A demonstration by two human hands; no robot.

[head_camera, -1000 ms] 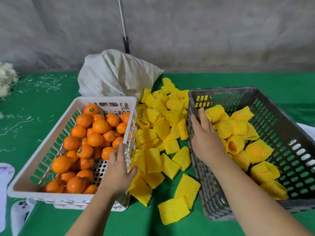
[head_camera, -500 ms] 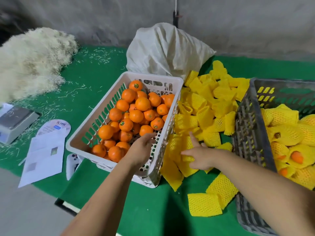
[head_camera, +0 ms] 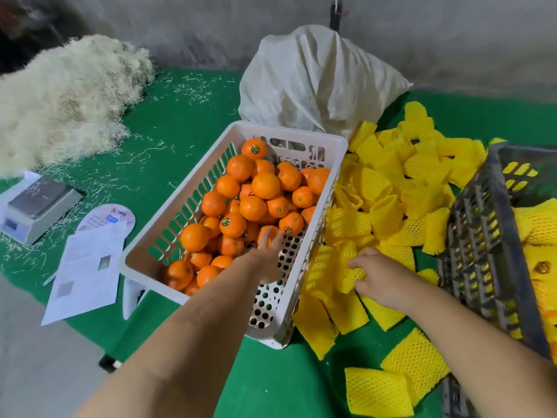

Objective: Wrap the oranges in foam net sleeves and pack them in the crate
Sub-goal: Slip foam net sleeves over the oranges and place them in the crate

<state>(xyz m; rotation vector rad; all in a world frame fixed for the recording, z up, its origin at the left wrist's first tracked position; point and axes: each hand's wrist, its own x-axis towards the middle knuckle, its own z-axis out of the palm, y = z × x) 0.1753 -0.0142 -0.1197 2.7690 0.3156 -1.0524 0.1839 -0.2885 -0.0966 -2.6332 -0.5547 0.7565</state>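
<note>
A white basket point(head_camera: 289, 137) at the centre holds several loose oranges point(head_camera: 265, 185). My left hand point(head_camera: 265, 254) reaches into it, fingers stretched over one orange point(head_camera: 269, 232) near the basket's right wall. Right of the basket lies a pile of yellow foam net sleeves point(head_camera: 391, 191). My right hand point(head_camera: 379, 276) rests on the near part of the pile, its fingers curled round one sleeve point(head_camera: 349, 277). The grey crate point(head_camera: 482, 236) stands at the far right with wrapped oranges point(head_camera: 539, 224) inside; most of it is cut off by the frame edge.
A white sack point(head_camera: 316, 79) sits behind the basket. A heap of pale wood wool point(head_camera: 60, 95) fills the back left. A small scale point(head_camera: 33, 206) and papers point(head_camera: 87, 267) lie at the left, near the table's front edge, where grey floor point(head_camera: 45, 357) shows.
My right hand left the grey crate, came down on the sleeve pile and curled round a sleeve. My left hand pushed deeper into the basket onto an orange. The view swung left.
</note>
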